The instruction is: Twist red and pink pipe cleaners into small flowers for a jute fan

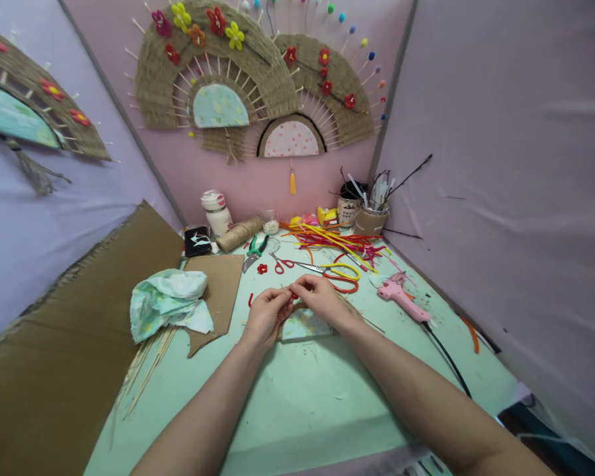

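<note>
Above a small fan on the table, my left hand (266, 317) and my right hand (320, 299) meet with pinched fingers. Between their fingertips is a small red piece (294, 295), partly hidden by the fingers. The fan's pale green cloth centre (305, 324) shows below my hands, and thin sticks poke out at its right. A short red strip (250, 299) lies left of my left hand, and a red flower (262, 268) lies farther back.
Scissors (344, 272), green pliers (255, 251) and colourful pipe cleaners (327, 239) lie behind my hands. A pink glue gun (404, 301) with a black cord is at right. Crumpled cloth (168, 301), cardboard (221, 284) and sticks (151, 367) are at left. Jars stand at the back.
</note>
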The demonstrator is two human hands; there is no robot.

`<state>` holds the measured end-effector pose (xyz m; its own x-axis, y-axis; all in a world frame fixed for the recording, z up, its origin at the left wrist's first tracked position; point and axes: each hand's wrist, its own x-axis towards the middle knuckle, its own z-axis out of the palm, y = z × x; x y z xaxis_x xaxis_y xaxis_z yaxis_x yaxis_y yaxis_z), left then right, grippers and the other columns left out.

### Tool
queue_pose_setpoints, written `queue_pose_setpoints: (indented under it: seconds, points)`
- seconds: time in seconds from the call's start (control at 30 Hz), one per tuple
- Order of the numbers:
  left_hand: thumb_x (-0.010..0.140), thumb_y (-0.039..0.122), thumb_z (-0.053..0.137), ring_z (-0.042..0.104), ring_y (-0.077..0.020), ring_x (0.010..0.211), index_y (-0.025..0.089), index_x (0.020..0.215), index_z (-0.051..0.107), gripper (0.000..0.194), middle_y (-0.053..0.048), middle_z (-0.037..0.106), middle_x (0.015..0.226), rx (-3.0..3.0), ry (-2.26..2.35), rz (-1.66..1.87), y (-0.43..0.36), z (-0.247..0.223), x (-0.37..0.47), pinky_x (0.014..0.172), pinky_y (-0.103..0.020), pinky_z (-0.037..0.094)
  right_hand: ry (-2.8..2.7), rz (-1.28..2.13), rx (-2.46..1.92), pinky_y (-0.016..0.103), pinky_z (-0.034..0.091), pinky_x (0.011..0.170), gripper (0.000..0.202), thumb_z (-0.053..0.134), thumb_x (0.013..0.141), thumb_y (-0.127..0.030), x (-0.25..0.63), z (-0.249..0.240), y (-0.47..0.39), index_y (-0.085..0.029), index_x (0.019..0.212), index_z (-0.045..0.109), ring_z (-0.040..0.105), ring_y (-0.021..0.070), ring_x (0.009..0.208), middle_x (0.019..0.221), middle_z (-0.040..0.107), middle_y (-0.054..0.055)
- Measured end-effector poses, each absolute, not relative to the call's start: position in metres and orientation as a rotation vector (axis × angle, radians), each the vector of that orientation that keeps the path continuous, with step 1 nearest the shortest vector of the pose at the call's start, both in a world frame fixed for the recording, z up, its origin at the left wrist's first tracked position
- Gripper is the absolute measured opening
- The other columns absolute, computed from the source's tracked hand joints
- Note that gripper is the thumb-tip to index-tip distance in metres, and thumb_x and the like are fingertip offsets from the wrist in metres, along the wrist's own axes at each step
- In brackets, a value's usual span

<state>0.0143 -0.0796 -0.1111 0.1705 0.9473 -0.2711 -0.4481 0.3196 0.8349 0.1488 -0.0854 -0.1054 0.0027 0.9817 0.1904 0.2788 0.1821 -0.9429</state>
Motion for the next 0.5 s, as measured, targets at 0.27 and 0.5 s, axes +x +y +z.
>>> queue_pose_setpoints:
  seconds: [0.27,0.5]
  points:
    - [0.051,0.021,0.08,0.057,-0.0065,0.056,0.012,0.059,0.055,0.028,-0.001,0.063,0.061,0.7,0.949,1.156,-0.0833,-0.1074,0.019,0.061,-0.019,0.051,-1.596,0.609,-1.273,0.023,0.041,0.062,0.018,0.053,0.081,-0.026,0.1494,-0.1061,-0.0891,-0.017,0.066,0.06,0.054,0.0123,0.065,0.068,0.061,0.0]
    - [0.056,0.027,0.076,0.056,-0.0099,0.054,0.014,0.062,0.056,0.024,0.002,0.061,0.057,0.883,0.971,1.233,-0.0852,-0.1117,0.0215,0.061,-0.029,0.053,-1.663,0.49,-1.268,0.024,0.039,0.064,0.018,0.05,0.083,-0.024,0.147,-0.1087,-0.0927,-0.018,0.067,0.056,0.052,0.0125,0.068,0.07,0.057,0.0]
